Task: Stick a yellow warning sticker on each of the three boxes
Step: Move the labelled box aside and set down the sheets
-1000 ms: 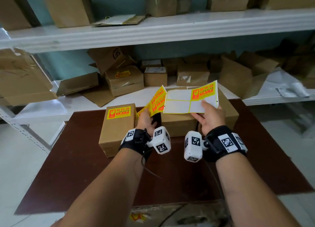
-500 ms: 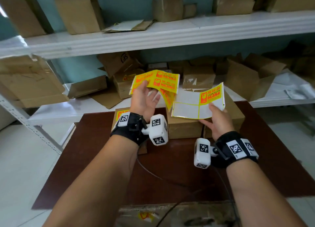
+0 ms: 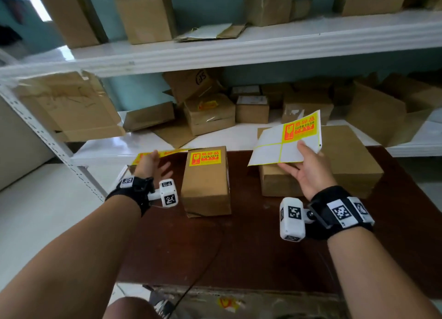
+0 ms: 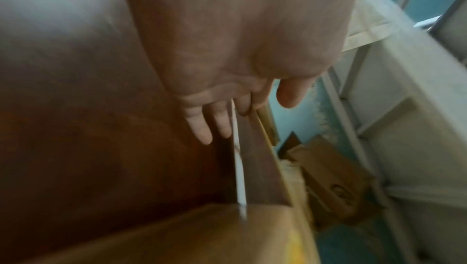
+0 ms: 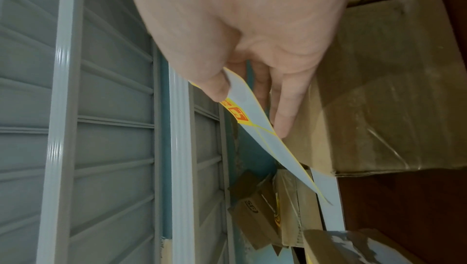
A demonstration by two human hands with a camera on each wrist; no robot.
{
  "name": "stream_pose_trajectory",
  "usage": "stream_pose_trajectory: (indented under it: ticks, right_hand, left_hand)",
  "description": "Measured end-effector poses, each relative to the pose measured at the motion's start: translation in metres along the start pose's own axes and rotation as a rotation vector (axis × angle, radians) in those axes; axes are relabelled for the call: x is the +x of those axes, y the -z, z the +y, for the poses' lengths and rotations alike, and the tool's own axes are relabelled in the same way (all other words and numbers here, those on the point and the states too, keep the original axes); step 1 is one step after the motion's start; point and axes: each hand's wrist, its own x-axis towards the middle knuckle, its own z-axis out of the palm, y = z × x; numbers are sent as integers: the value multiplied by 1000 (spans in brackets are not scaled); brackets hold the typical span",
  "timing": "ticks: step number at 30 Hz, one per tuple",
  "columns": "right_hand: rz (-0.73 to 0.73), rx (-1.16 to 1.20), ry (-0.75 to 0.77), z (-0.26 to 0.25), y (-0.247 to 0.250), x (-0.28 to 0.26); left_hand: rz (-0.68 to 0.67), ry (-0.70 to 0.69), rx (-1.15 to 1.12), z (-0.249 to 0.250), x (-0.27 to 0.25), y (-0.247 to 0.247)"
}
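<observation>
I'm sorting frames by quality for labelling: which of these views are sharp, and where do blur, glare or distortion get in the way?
Head view: mostly sharp, the sticker sheet text legible; shelves bow from the wide lens; glare on the white shelf. Left wrist view: heavily motion-blurred, the left hand soft, the box smeared. Right wrist view: the right hand and background mildly soft, but the sheet's edge is readable.

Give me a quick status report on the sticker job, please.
Right hand pinches white backing sheet with one yellow sticker left. Left hand lays yellow sticker sheets at table edge. Left brown cardboard box labelled; nothing in the way.
</observation>
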Motion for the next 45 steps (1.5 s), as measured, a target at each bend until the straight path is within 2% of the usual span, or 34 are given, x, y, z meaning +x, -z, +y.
stream_pose_trajectory:
  ticks: [5, 8, 12, 16, 18, 21, 23, 24, 25, 26, 28, 31, 33, 36, 39, 42, 45]
  right_hand:
    - [56, -122, 59, 2, -3, 5]
    - [109, -262, 130, 3, -4, 8]
    - [98, -498, 195, 3, -2, 7]
    - [43, -797, 186, 8, 1, 10]
    - [19, -950, 172, 9, 1, 9]
    - [9, -1130, 133, 10, 0, 3]
    - [-4, -1213, 134, 10, 0, 0]
    - [-11, -1243, 140, 10, -1, -3]
    - [-16, -1268, 145, 9, -1, -6]
    - [-19, -1291, 143, 8, -2, -9]
    - [-33, -1316, 141, 4, -1, -17]
    - [-42, -1340, 136, -1, 0, -27]
    - [-57, -1320, 120, -3, 1, -29]
    - [-46, -1181, 101, -3, 8, -27]
    - [45, -986, 123, -2, 17, -20]
    - [111, -965, 147, -7, 19, -14]
    - [87, -918, 129, -7, 18, -5]
  left_hand:
    - [153, 84, 137, -32, 8, 20]
    - [190, 127, 349, -27, 12, 19]
    - [177, 127, 668, -25, 17, 26]
    - [134, 146, 830, -25, 8, 31]
    - [70, 52, 868, -18, -1, 24]
    - [-62, -271, 965, 0, -29, 2]
    - [-269, -415, 1152, 6, -56, -13]
    - [-411, -403, 1320, 5, -66, -18]
    - [-537, -332, 1505, 2, -75, -24]
    - [-606, -248, 1683, -3, -81, -29]
    - [-615, -216, 1840, -15, -83, -38]
    - [-505, -384, 1810, -30, -74, -55]
    - [-483, -405, 1794, -35, -61, -64]
    - [-483, -386, 1766, -38, -49, -79]
    - [-467, -401, 1740, -36, -39, -91]
    - [-445, -449, 1806, -32, -33, -101]
    - [-393, -514, 1882, -32, -30, -109]
